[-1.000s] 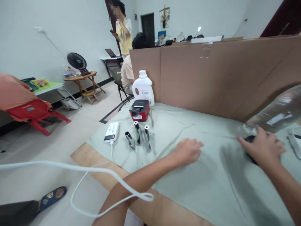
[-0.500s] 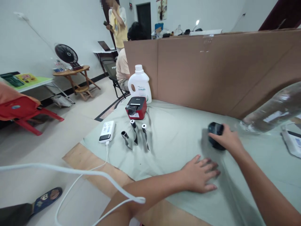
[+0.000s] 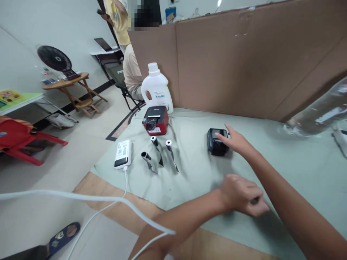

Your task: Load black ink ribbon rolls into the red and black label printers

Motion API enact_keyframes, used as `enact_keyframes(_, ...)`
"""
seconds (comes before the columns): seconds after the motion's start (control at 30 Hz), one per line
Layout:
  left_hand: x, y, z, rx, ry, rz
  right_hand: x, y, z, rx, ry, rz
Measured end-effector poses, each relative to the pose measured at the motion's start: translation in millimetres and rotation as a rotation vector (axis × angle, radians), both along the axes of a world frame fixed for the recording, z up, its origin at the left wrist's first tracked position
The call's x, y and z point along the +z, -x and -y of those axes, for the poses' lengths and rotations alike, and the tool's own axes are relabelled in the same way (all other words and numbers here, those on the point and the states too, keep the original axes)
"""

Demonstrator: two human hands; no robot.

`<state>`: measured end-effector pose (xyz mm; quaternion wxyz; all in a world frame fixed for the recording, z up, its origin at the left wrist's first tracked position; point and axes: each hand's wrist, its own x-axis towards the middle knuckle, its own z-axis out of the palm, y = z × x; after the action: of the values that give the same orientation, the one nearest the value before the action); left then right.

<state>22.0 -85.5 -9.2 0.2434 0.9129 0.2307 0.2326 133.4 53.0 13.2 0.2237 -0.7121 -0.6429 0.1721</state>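
A small black boxy device (image 3: 217,144) stands on the pale green cloth (image 3: 195,173). My right hand (image 3: 236,140) is at its right side, thumb over the top edge and the other fingers spread apart, not wrapped round it. Nearer to me, my left hand (image 3: 245,196) is curled into a fist above the cloth; a dark gap shows between thumb and fingers, and I cannot make out what is inside, if anything. Left of the device stand three small black-and-white rolls (image 3: 169,144) with loose dark tails. Behind them sits a red and black printer (image 3: 156,121).
A white jug (image 3: 157,90) stands behind the printer, against a tall cardboard panel (image 3: 230,65). A white power bank (image 3: 123,153) with a white cable (image 3: 103,198) lies at left. At far right is a clear plastic bottle (image 3: 320,112). Two people are beyond the table.
The black device has moved left across the cloth and now stands there, and my right hand's fingers have spread. My left hand has gone from flat and spread to a fist. The view has shifted.
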Motion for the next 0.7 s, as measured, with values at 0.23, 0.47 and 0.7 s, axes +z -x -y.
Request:
enact_keyframes(0.23, 21.1, 60, -99, 0.841, 0.231, 0.416, -41.4, -17, 0, 0.085, -0.242, -0.322)
enact_keyframes(0.47, -16.4, 67, -122, 0.652, 0.456, 0.245, -48.4, -1, 13, 0.001, -0.38, -0.26)
enact_keyframes(0.7, -11.0, 70, -106, 0.714, 0.364, 0.205, -42.0, -1, 40, 0.003, -0.369, -0.209)
